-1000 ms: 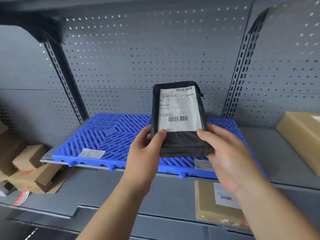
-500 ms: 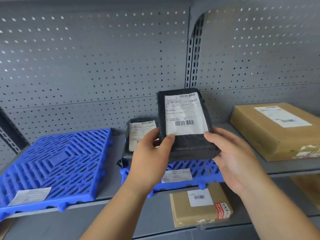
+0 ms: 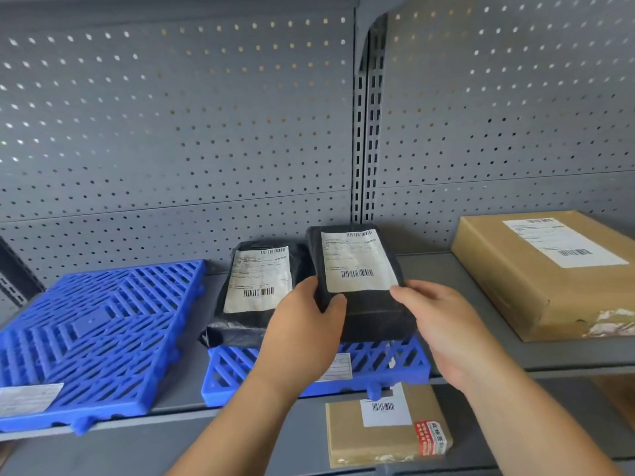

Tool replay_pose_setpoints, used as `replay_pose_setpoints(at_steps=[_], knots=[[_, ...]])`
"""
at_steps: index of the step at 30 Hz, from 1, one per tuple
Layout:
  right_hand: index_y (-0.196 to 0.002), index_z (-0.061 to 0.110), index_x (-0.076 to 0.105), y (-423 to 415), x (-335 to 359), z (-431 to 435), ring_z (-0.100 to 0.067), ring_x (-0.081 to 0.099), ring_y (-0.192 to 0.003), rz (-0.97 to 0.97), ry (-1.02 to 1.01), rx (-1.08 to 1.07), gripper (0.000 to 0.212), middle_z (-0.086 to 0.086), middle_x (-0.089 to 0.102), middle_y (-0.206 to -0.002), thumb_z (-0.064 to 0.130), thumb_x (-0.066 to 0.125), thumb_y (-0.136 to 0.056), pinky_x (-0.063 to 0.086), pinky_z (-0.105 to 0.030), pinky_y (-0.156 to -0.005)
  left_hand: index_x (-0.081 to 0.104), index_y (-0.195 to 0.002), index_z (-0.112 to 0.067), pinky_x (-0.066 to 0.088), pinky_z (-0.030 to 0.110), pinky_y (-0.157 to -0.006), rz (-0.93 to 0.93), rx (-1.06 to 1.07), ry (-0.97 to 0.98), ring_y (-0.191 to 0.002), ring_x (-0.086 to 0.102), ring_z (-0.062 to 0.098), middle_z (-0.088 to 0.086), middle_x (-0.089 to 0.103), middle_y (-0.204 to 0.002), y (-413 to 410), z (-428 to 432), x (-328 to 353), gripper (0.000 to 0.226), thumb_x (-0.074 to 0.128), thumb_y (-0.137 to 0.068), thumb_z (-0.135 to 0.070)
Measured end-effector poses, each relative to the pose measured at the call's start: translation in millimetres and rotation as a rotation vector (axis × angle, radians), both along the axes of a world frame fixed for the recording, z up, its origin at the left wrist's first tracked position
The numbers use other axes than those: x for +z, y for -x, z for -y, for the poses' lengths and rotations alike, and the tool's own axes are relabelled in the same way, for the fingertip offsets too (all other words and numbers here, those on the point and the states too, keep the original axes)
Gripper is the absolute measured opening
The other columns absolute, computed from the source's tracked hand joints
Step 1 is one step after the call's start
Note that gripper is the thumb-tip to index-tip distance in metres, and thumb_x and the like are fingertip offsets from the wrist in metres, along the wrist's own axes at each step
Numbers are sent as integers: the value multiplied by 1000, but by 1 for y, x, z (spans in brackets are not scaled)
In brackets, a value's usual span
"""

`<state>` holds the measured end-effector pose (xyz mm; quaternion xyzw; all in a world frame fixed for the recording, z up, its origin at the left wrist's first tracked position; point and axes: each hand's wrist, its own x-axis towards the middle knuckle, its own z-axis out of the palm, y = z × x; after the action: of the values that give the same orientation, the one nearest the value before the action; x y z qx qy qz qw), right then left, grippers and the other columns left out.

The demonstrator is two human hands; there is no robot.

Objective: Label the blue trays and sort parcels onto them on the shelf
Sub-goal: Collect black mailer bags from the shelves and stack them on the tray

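Observation:
A black parcel [image 3: 364,304] with a white shipping label is held low over the right half of a blue tray [image 3: 388,362]. My left hand [image 3: 302,334] grips its left edge and my right hand [image 3: 443,328] grips its right edge. A second black parcel [image 3: 254,297] with a label lies on the left half of the same tray, right beside the held one. That tray carries a paper label [image 3: 335,367] at its front. Another blue tray [image 3: 96,334] sits to the left on the same shelf with nothing on it but a label [image 3: 29,398] at its front corner.
A large brown cardboard parcel [image 3: 549,273] lies on the grey shelf [image 3: 515,352] to the right. A smaller brown box [image 3: 385,429] with a red sticker sits on the shelf below. Perforated grey panels and a slotted upright [image 3: 364,139] form the back.
My view swung right from the bare tray to the tray holding a black parcel. Both hands lowered the held parcel toward that tray, beside the parcel lying there.

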<state>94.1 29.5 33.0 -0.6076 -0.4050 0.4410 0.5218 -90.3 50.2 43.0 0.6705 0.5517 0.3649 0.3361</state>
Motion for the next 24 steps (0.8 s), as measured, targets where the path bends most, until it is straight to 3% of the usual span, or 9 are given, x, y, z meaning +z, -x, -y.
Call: replay_pose_setpoints(at_steps=[2, 6, 11, 14, 17, 21, 24], knots=[[-76, 56, 73, -2, -4, -3, -7, 75, -87, 48, 27, 30, 33, 20, 77, -88, 32, 64, -96, 58, -45, -92, 65, -103, -36, 39, 7, -50, -51, -14, 8, -60, 58, -5, -22, 68, -74, -3, 1, 0, 14, 54, -98, -28], [-96, 34, 77, -4, -9, -5, -3, 72, -88, 130, 23, 74, 17, 21, 77, -93, 29, 61, -97, 57, -34, -84, 54, -113, -39, 40, 8, -50, -140, -40, 7, -57, 57, -8, -18, 68, -80, -10, 3, -1, 19, 53, -99, -25], [-99, 34, 75, -10, -12, -7, -1, 71, -88, 176, 11, 72, 14, 24, 76, -93, 33, 61, -96, 56, -31, -81, 56, -114, -37, 38, 9, -47, -149, -16, 40, -53, 56, -6, -14, 68, -79, -15, 3, -1, 18, 52, -100, -27], [-96, 34, 75, -14, -12, -8, -2, 72, -86, 183, 10, 61, 15, 23, 76, -92, 31, 60, -97, 56, -30, -76, 56, -119, -38, 43, 7, -52, -149, -27, 53, -67, 60, -10, -19, 69, -87, -19, 4, -3, 22, 54, -99, -29], [-96, 34, 74, -18, -13, -7, -5, 73, -86, 184, 13, 61, 15, 20, 77, -91, 33, 60, -96, 58, -35, -80, 57, -122, -38, 45, 3, -58, -140, -26, 68, -80, 60, -14, -25, 68, -93, -24, 6, -2, 25, 56, -98, -30], [-101, 35, 72, -27, -18, -4, -7, 68, -98, 166, 26, 28, 15, 21, 75, -96, 40, 60, -94, 53, -31, -84, 57, -117, -43, 47, 6, -58, -100, 7, 104, -72, 65, -4, -25, 71, -95, -27, 11, 0, 24, 58, -96, -33], [-128, 34, 61, -32, -17, 2, -2, 59, -109, 147, 30, -33, 34, 23, 64, -115, 42, 60, -94, 44, -30, -91, 48, -121, -43, 45, 4, -63, -159, 55, 77, -82, 65, -5, -29, 68, -95, -27, 21, 1, 29, 59, -94, -37]])
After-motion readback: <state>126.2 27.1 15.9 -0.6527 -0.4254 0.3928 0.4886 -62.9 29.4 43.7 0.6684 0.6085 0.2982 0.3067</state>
